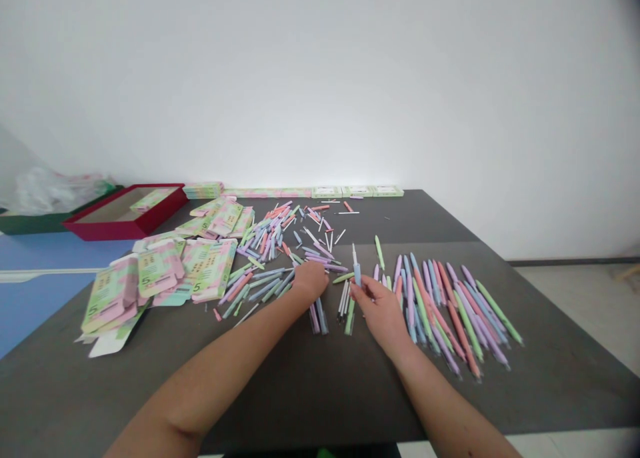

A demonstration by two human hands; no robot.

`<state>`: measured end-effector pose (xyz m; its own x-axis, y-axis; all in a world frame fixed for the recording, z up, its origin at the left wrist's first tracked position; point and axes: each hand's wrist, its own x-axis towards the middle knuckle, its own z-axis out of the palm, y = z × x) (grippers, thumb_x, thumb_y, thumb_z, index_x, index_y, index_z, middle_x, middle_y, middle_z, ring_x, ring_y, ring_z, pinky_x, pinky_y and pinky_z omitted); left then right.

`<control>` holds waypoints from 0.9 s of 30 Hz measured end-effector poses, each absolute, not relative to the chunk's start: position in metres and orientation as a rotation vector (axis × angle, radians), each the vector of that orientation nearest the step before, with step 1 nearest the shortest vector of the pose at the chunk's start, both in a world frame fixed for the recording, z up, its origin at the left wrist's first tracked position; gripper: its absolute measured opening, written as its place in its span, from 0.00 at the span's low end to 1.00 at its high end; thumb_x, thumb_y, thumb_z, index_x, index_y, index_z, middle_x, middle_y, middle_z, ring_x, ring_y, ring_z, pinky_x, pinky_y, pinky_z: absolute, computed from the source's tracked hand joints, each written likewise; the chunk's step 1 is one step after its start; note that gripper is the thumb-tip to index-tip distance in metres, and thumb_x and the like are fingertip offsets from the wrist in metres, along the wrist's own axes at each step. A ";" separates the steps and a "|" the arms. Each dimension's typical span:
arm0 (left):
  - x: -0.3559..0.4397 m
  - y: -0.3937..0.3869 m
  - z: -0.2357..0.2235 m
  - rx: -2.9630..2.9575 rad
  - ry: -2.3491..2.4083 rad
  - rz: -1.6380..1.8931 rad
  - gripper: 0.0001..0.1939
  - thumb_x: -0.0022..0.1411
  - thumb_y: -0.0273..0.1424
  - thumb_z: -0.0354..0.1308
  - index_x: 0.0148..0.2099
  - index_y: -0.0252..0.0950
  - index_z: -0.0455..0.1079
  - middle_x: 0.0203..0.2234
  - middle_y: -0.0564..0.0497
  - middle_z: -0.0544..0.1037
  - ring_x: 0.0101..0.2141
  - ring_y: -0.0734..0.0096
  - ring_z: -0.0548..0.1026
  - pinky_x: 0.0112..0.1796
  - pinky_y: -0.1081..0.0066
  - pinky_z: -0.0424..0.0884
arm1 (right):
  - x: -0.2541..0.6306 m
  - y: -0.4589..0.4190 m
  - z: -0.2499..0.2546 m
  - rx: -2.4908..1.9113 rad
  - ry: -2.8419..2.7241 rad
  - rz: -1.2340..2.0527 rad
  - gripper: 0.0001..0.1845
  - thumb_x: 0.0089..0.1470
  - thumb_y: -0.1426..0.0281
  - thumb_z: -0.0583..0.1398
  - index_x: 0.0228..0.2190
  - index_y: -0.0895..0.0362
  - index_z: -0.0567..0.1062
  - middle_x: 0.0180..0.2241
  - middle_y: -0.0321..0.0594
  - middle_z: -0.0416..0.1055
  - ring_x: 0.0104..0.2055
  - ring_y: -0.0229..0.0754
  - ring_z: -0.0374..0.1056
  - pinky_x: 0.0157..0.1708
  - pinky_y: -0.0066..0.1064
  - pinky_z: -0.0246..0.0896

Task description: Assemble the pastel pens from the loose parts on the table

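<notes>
My right hand (380, 308) pinches a blue pen barrel (357, 275), held upright with a thin white refill (354, 253) standing out of its top. My left hand (311, 279) is down among the loose pen parts in the middle, fingers curled; whatever they grip is hidden behind the hand. Between the hands lie several white refills (343, 297) and a green pen barrel (349, 317). Just below my left hand are purple and blue barrels (319, 317). Beside my right hand, many pastel pens (463, 311) lie in a loose row.
A heap of coloured pen parts (273, 231) spreads beyond my left hand. Printed cartons (213, 271) are piled on the left of the dark table (280, 398). Behind them stands a red box lid (107, 228). More cartons (357, 192) line the wall side.
</notes>
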<state>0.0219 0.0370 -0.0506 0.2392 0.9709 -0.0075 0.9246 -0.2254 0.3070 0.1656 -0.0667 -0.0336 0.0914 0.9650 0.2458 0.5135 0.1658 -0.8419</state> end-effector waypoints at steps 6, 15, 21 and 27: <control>0.012 0.028 -0.019 2.150 1.500 0.540 0.11 0.55 0.32 0.49 0.27 0.35 0.70 0.23 0.51 0.73 0.28 0.70 0.70 0.33 0.72 0.65 | 0.164 -0.068 -0.033 -1.459 -1.570 0.656 0.15 0.54 0.63 0.53 0.36 0.58 0.74 0.26 0.37 0.70 0.29 0.41 0.65 0.30 0.29 0.56; 0.011 -0.005 0.017 0.997 0.866 1.169 0.11 0.51 0.36 0.57 0.27 0.34 0.63 0.21 0.57 0.61 0.22 0.82 0.60 0.27 0.80 0.61 | 0.157 -0.073 -0.037 -1.435 -1.671 0.723 0.11 0.53 0.65 0.55 0.35 0.55 0.75 0.31 0.37 0.73 0.33 0.42 0.67 0.33 0.29 0.57; 0.012 -0.005 0.011 0.906 0.842 1.189 0.11 0.51 0.36 0.59 0.28 0.33 0.66 0.22 0.57 0.63 0.23 0.84 0.61 0.27 0.82 0.60 | 0.156 -0.072 -0.035 -1.447 -1.714 0.723 0.11 0.53 0.66 0.54 0.34 0.55 0.75 0.30 0.38 0.73 0.33 0.43 0.67 0.33 0.30 0.57; 0.013 -0.006 0.012 0.974 0.871 1.187 0.11 0.50 0.36 0.59 0.26 0.33 0.65 0.20 0.58 0.62 0.22 0.83 0.60 0.26 0.81 0.59 | 0.156 -0.070 -0.036 -1.456 -1.715 0.703 0.12 0.52 0.66 0.54 0.34 0.56 0.75 0.31 0.39 0.74 0.33 0.43 0.67 0.33 0.30 0.57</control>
<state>0.0135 -0.0064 0.0120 0.1698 0.9846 -0.0413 -0.3350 0.0971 0.9372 0.1560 -0.0703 -0.0362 -0.0560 0.9782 0.2000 0.5567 0.1969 -0.8070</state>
